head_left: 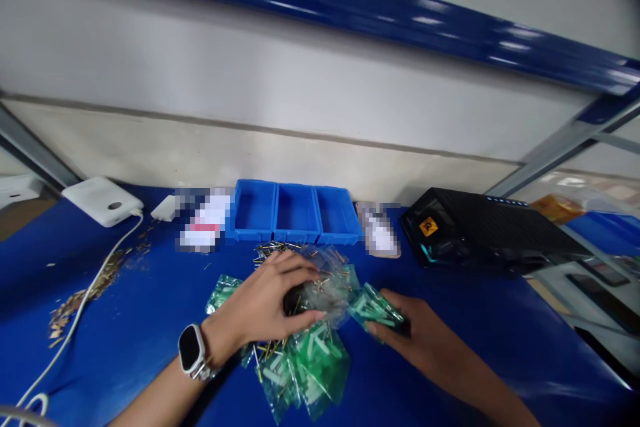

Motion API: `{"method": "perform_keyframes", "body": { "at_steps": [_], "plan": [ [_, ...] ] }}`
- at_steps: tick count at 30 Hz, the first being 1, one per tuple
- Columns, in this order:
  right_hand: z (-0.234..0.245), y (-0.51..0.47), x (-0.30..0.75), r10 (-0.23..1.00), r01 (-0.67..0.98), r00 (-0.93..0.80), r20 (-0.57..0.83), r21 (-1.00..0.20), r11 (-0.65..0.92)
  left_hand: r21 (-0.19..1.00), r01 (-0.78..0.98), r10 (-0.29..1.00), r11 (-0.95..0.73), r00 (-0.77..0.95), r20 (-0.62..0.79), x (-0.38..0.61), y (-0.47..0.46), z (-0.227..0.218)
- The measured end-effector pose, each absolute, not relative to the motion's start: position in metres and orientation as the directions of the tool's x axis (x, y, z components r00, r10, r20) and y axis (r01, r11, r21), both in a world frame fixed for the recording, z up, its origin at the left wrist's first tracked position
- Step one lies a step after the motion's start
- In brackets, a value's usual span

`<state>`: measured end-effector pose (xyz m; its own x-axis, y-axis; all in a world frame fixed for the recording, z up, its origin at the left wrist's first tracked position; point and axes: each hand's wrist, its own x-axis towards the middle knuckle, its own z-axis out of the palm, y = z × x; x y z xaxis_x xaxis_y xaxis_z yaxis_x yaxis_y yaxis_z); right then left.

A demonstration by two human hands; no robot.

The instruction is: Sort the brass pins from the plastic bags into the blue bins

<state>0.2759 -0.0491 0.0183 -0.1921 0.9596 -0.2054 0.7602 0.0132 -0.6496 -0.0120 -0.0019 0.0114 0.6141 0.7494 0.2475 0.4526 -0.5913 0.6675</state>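
Head view: left fingers (295,268) close over clear bag (334,290); half-hidden right fingers (393,300) hold green bag (373,308).

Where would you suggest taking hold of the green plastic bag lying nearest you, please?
Pinch the lower edge of the green plastic bag between finger and thumb, coming from the near side. That edge lies free on the blue tabletop, while its upper end sits in the heap under the left hand, so pulling from there seems less likely to snag.
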Motion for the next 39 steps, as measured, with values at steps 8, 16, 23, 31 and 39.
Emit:
{"method": "perform_keyframes", "body": {
  "at_steps": [8,16,23,31,39],
  "plan": [
    [0.029,0.000,0.196,0.874,0.219,-0.469,-0.128,-0.975,-0.025,0.977,0.021,0.931,-0.213,0.308,0.196,-0.010,0.005,0.005],
    [0.001,0.003,0.193,0.927,0.362,-0.305,0.218,-0.874,0.325,0.707,0.289,0.763,-0.646,0.271,0.586,-0.024,0.007,-0.003],
    [0.007,0.002,0.205,0.859,0.422,-0.319,0.401,-0.751,0.508,0.500,0.353,0.610,-0.791,0.391,0.689,-0.028,0.000,0.008],
    [0.022,0.013,0.222,0.737,0.160,-0.597,-0.317,-0.947,-0.278,0.649,0.321,0.724,-0.689,0.345,0.598,-0.027,0.004,0.011],
    [0.017,0.025,0.227,0.940,0.143,-0.239,-0.244,-0.966,-0.215,0.594,0.444,0.737,-0.671,0.316,0.597,-0.028,0.008,0.006]
  ]
}}
